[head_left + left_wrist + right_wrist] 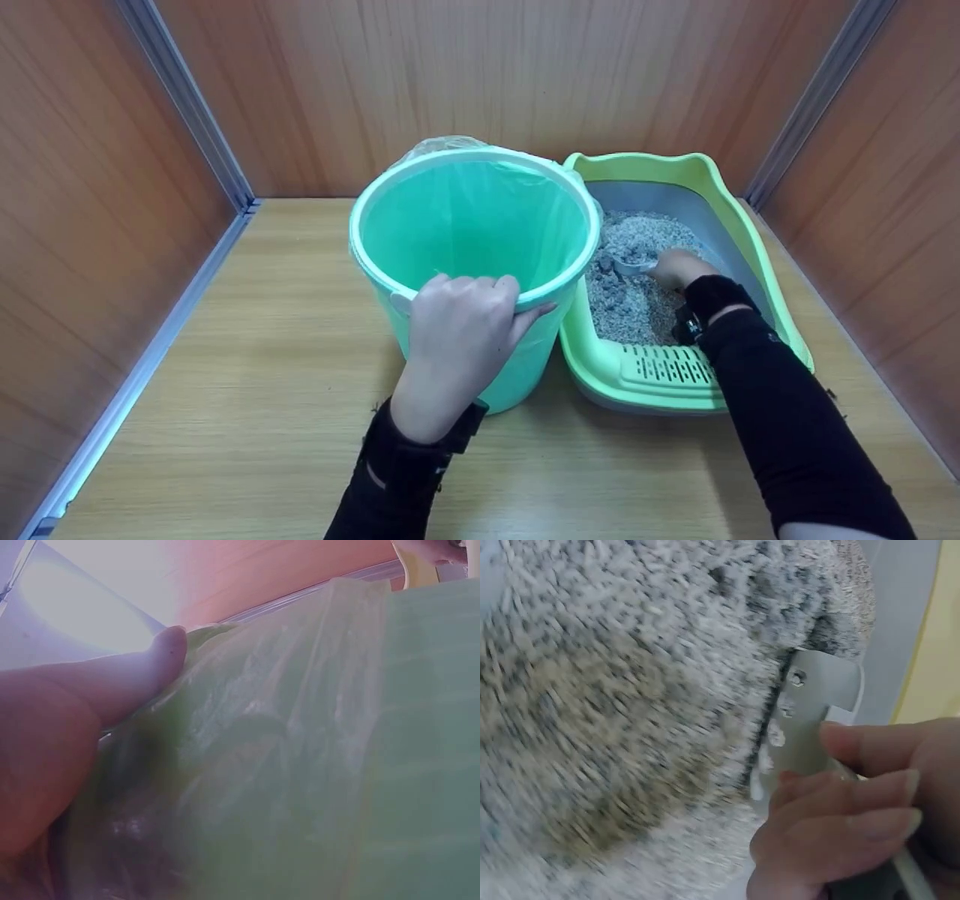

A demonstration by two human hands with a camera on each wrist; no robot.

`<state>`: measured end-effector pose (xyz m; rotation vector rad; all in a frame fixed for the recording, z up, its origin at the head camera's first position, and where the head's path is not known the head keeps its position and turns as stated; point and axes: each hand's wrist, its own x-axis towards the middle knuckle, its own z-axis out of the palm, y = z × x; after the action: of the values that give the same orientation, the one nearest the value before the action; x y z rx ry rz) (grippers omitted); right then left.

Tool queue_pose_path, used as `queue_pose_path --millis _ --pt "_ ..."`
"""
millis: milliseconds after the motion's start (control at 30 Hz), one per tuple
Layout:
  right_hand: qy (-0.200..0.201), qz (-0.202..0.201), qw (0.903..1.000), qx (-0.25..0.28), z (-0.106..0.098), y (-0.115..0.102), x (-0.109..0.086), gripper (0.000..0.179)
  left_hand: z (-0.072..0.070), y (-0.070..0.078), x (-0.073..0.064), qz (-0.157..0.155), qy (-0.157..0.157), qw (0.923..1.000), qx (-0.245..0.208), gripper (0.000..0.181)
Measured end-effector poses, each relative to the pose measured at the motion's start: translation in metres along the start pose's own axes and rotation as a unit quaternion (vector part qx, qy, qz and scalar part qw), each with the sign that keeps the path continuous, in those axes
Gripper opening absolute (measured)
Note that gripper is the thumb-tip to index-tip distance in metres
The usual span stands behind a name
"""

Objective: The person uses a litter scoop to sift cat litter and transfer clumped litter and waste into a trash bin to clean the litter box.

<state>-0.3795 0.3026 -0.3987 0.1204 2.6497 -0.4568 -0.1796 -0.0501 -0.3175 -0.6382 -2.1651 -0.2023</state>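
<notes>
A green trash bin (pixel 517 375) stands in the middle, lined with a thin clear bag (pixel 300 690) folded over its rim. My left hand (pixel 457 330) grips the bin's near rim, fingers over the edge and thumb on the outer side. To the right is a green litter box (pixel 754 247) holding grey granular litter (pixel 630 322). Inside it, my right hand (pixel 681 268) holds a pale litter scoop (pixel 810 690) by its handle. The scoop's slotted blade rests in the litter, beside darker clumps. In the right wrist view the fingers (pixel 840 817) curl round the handle.
Wood-grain panels (pixel 525 82) close off the back and both sides, with metal strips (pixel 195 105) at the corners. Bin and litter box stand side by side on a light wooden floor (pixel 285 360). A perforated step (pixel 667 366) forms the box's near end.
</notes>
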Motion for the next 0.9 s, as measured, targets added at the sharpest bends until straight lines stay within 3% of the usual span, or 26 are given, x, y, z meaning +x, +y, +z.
queue_pose_path --millis 133,333,900 --pt "0.006 0.002 0.997 0.077 0.013 0.013 0.007 0.05 -0.001 0.001 0.001 0.0 -0.003 1.0 -0.002 0.065" --pt "0.03 0.004 0.9906 0.133 0.025 0.022 0.013 0.036 -0.001 0.001 0.0 0.0 -0.007 1.0 0.0 0.065" --pt "0.026 -0.002 0.9912 0.13 0.024 0.029 0.01 0.04 -0.001 0.001 0.0 0.0 -0.011 0.9999 0.001 0.065"
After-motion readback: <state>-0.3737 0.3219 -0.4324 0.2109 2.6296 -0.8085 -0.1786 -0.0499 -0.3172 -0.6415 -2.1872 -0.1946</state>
